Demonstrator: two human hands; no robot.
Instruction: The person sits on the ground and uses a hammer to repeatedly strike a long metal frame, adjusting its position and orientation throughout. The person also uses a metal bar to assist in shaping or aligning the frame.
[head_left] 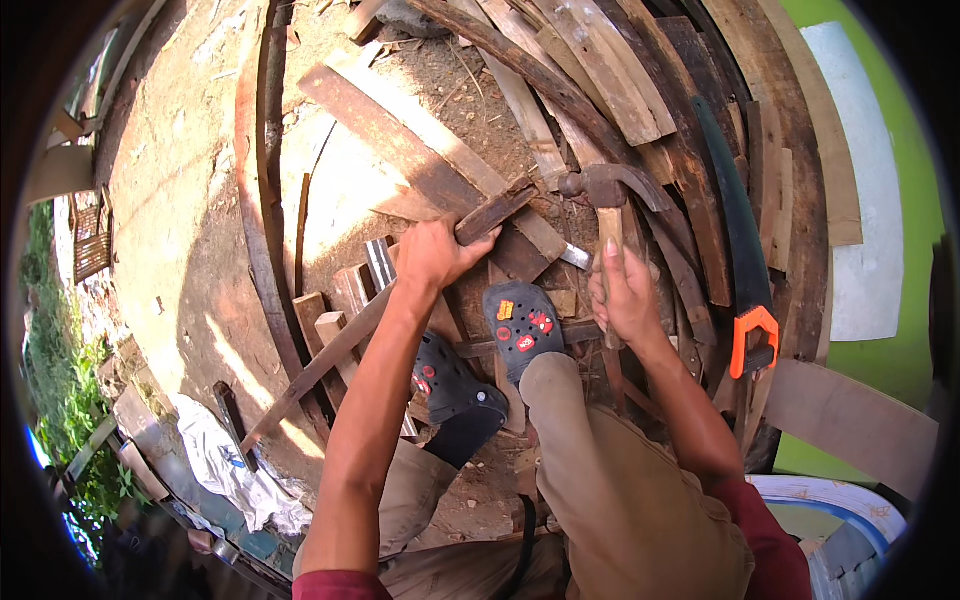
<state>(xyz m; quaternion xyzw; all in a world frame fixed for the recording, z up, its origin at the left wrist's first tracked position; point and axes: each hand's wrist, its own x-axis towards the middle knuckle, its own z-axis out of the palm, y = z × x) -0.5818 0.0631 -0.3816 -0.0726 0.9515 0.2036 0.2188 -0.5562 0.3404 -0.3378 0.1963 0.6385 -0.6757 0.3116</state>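
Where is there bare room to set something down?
Widest: the ground left of the long curved plank. A smaller sunlit patch lies between that plank and the rusty board. Crowded: right of the hammer, with stacked boards and handsaw, and around the shoes, among offcuts.

hammer handle (609, 225): middle partly hidden | left hand (438, 256): most fingers hidden | blue-white tub (870, 512), apparently: cropped

Charms (525, 343) on the right shoe (523, 327) — lettering too small to read.

Landmark: hammer (610, 225). We log the handsaw (737, 225) to its right, stacked boards (615, 75) beyond it, wood strip (495, 212) to its left, clog (535, 300) nearer us and left, sheet (222, 458) far left.
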